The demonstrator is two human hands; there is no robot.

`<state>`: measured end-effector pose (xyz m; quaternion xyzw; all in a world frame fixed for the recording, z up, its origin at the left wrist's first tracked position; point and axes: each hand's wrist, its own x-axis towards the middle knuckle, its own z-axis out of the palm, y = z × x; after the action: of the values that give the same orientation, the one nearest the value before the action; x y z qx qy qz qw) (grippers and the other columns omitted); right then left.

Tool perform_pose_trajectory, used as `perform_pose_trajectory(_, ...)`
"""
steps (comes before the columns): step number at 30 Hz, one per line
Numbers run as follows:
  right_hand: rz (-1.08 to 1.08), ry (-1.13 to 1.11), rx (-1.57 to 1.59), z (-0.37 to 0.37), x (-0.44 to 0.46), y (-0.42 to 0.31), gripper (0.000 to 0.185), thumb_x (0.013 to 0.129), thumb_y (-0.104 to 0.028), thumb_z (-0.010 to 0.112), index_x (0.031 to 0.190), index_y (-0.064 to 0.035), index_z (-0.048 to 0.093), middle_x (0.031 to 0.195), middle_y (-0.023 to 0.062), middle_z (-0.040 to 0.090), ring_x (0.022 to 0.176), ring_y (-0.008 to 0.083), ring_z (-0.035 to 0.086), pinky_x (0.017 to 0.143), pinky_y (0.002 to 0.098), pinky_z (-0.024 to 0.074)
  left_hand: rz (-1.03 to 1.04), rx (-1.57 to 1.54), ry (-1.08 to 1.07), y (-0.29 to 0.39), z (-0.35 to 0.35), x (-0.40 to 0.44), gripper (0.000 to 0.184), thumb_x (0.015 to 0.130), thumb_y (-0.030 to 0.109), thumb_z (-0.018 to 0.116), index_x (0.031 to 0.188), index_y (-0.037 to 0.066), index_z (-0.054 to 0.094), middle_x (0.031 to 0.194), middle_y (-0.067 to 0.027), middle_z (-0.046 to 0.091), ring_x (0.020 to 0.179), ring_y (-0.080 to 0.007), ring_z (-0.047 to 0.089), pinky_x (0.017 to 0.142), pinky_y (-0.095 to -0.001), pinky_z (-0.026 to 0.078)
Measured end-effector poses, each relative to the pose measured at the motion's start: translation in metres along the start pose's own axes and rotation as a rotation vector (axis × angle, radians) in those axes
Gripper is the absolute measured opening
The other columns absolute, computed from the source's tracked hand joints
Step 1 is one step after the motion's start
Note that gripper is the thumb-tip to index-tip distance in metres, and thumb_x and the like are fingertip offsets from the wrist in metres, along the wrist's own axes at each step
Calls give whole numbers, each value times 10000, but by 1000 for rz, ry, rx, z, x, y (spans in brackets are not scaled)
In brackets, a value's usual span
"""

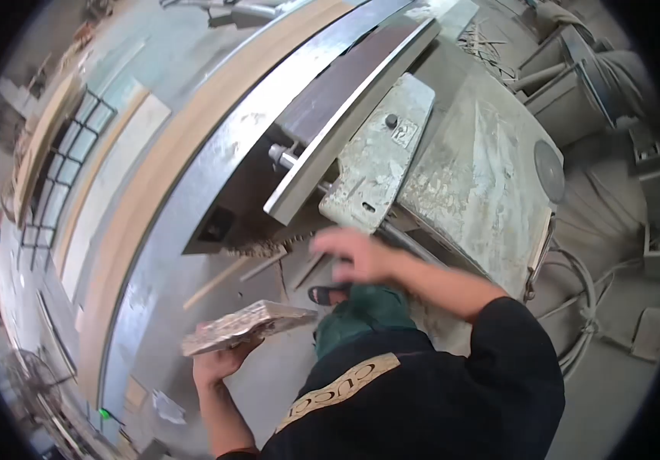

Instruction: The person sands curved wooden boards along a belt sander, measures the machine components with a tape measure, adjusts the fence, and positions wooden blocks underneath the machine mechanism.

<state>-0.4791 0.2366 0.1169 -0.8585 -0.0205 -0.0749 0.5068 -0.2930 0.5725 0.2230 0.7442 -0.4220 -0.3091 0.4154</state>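
Note:
A short, thick wooden board [257, 318] with a rough, bark-like edge rests in my left hand [222, 364], whose fingers are wrapped round its near side. The board is held low, in front of my body on the left. My right hand [357, 257] is slightly blurred and holds nothing, its thumb apart from its bent fingers. It hovers close to the near end of a worn metal plate [379, 161] on the machine. Beside that plate runs a long straight fence [353, 115].
The machine's scuffed table [471, 180] spreads to the right. A long wood-faced beam with a metal strip [199, 165] curves along the left. Wood strips [219, 282] lie on the floor. Hoses [586, 307] coil at the right, and a black grid rack [69, 165] stands far left.

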Motion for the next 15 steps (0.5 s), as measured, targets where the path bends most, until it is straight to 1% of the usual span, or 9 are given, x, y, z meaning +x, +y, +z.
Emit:
perform_pose_trajectory(1,-27,-52,32,18,-14,-19,705,870,-431,742,1428,-44,553,1422,206,573,1334,388,526,1140,486,395,98,-20,58,-2,-4,4,408,835,120,866,1198,36,699,1121,-94,747,922,-184,725,779,-317,573)
perform_pose_trajectory(3,70,-26,141,46,-39,-47,759,856,-382,792,1489,-82,498,1432,194,578,1311,384,553,1106,454,437,107,-476,174,30,0,30,543,838,109,869,1299,0,604,1147,-90,693,978,-173,676,791,-328,559)
perform_pose_trajectory(5,304,242,227,66,-51,-54,681,858,-324,804,1435,-81,537,1371,190,612,1271,369,591,1069,438,468,352,-581,282,88,5,80,490,877,98,825,1297,-11,597,1103,-78,674,927,-166,653,762,-306,546)
perform_pose_trajectory(6,405,437,195,69,-55,-45,546,844,-230,825,1317,-66,608,1222,172,675,1143,297,671,982,398,519,432,-496,295,104,2,104,467,911,131,792,1304,-19,590,1118,-79,673,945,-164,650,789,-310,538)
perform_pose_trajectory(8,437,599,451,36,-58,-53,437,827,-180,844,1202,-50,661,1084,138,705,1006,217,695,891,364,544,464,-410,376,138,7,150,413,984,191,707,1314,-22,581,1145,-78,670,989,-161,638,843,-319,519)
perform_pose_trajectory(9,323,751,346,29,-63,-45,372,816,-145,857,1130,-45,685,1012,99,711,941,167,678,845,340,542,409,-403,446,155,15,172,384,1023,217,654,1318,-18,579,1157,-76,667,1016,-160,629,871,-325,506)
perform_pose_trajectory(11,303,981,188,-6,-76,-50,343,841,-149,844,1122,-37,685,994,79,714,894,167,673,819,338,545,442,-423,364,180,27,211,333,1063,212,583,1318,-3,582,1189,-71,660,1061,-158,610,903,-332,489)
perform_pose_trajectory(13,472,1109,267,-54,-101,-84,322,875,-150,823,1115,4,672,1006,85,710,903,161,662,823,342,542,555,-449,218,205,50,225,362,1088,237,525,1355,-5,565,1211,-113,662,1066,-181,656,917,-337,529)
perform_pose_trajectory(15,507,1200,28,-91,-147,-70,316,923,-180,785,1105,44,657,1033,88,709,910,164,656,835,335,536,560,-526,90,164,68,230,256,1060,174,567,1222,-15,629,1063,-94,690,992,-159,642,881,-313,512)
